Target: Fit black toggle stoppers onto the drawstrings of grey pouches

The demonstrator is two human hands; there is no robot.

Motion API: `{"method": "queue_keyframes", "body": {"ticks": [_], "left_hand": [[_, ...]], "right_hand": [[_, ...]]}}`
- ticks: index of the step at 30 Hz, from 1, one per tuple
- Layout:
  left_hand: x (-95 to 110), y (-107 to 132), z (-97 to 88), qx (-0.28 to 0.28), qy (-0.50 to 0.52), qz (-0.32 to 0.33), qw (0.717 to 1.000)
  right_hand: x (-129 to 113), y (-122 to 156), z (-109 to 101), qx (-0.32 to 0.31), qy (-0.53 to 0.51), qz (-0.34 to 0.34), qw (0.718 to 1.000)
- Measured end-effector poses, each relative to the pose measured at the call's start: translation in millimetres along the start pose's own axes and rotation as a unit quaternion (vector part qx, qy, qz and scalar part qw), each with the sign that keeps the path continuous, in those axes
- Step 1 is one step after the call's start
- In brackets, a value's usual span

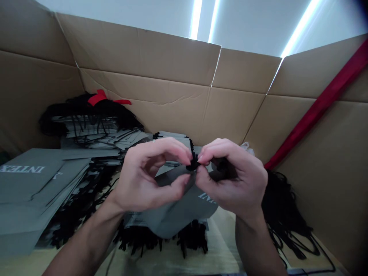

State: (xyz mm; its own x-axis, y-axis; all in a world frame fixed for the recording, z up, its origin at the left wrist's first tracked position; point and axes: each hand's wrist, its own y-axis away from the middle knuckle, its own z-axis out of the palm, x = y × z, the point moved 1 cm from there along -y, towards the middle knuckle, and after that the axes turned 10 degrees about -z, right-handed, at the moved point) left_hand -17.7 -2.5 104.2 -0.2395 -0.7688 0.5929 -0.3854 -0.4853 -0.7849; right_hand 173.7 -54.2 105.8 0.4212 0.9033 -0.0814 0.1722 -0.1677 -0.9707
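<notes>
A grey paper bag with white lettering hangs between my hands, in front of a stack of similar bags. My left hand curls around its upper edge, index fingertip touching a short black cord and thumb against the bag. My right hand pinches that cord at the bag's rim with thumb and index finger. More dark cord appears within the right palm, partly hidden by the fingers. The far side of the rim is hidden too.
Grey bags with black cord ends lie stacked on the left. Behind them, black cords with a red strip drape over another pile. Loose black cords lie right. Cardboard walls enclose the table; a red band slants down the right.
</notes>
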Motion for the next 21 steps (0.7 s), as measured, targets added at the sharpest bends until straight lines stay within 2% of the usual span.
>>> {"method": "queue_keyframes", "body": {"ticks": [3,5,9,13,17,21], "left_hand": [[-1,3,2.6,0.031,0.041,-0.042,0.998],[1,5,3.5,0.045,0.029,-0.057,0.997],[6,7,2.9,0.056,-0.028,-0.069,0.996],[6,9,2.3,0.057,-0.089,-0.045,0.993],[5,10,3.8,0.051,-0.128,-0.010,0.990],[4,10,5.0,0.053,-0.154,-0.004,0.987]], "right_hand": [[1,0,0,0.011,0.022,-0.014,1.000],[-1,1,-2,0.002,0.013,-0.013,1.000],[-5,0,-8,-0.025,-0.024,0.063,0.997],[-6,-2,-14,-0.052,-0.028,0.130,0.990],[-5,-5,-14,-0.065,-0.040,0.146,0.986],[-5,-6,-12,-0.067,-0.017,0.138,0.988]]}}
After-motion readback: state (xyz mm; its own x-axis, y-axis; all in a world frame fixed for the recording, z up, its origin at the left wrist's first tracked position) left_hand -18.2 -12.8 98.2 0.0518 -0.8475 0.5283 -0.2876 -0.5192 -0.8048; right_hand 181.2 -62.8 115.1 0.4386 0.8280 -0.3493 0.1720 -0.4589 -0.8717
